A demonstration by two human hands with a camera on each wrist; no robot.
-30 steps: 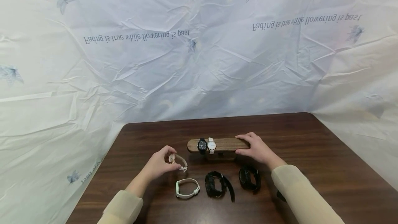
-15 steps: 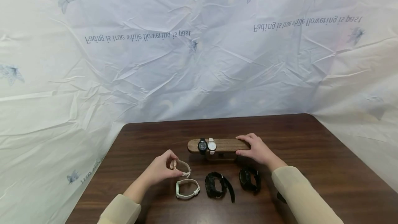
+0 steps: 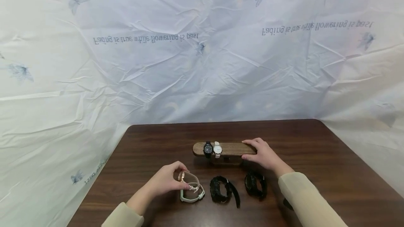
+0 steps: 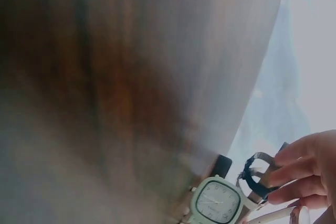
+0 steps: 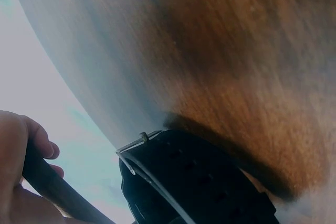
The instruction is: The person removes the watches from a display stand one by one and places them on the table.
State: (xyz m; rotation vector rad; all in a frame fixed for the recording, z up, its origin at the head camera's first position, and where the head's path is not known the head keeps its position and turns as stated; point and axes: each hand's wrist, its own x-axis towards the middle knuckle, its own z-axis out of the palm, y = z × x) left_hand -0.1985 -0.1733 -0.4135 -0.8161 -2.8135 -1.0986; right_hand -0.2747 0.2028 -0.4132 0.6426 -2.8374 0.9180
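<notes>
Rose-gold watch (image 3: 186, 178) with a pale strap is pinched in the left hand (image 3: 167, 181), fingers and thumb curled round its case, low over the dark wooden table (image 3: 151, 143). It sits directly above, and appears to touch, the mint-green watch (image 3: 192, 194) lying on the table; actual contact cannot be confirmed from the head view. In the left wrist view the mint-green watch (image 4: 216, 200) shows a square white dial, with the fingertips (image 4: 294, 174) of the left hand just beside it and a sliver of the held watch at the bottom edge.

Right hand (image 3: 263, 153) grips the right end of the wooden watch stand (image 3: 231, 148), fingers curled over the top of the bar and thumb on its near side. In the right wrist view the hand (image 5: 21, 171) is wrapped round a dark bar, heavily blurred.

2 watches are mounted on the stand, side by side near its left half: a black watch (image 3: 207, 149) and a white watch (image 3: 217, 149), touching each other.

2 further black watches lie on the table in front of the stand: 1 with its strap trailing (image 3: 222, 190), just right of the mint-green watch, and 1 (image 3: 255, 184) below the right hand. The latter fills the lower part of the right wrist view (image 5: 194, 187), buckle visible.

Crumpled white sheeting (image 3: 202, 62) with dragonfly print backs the table.
</notes>
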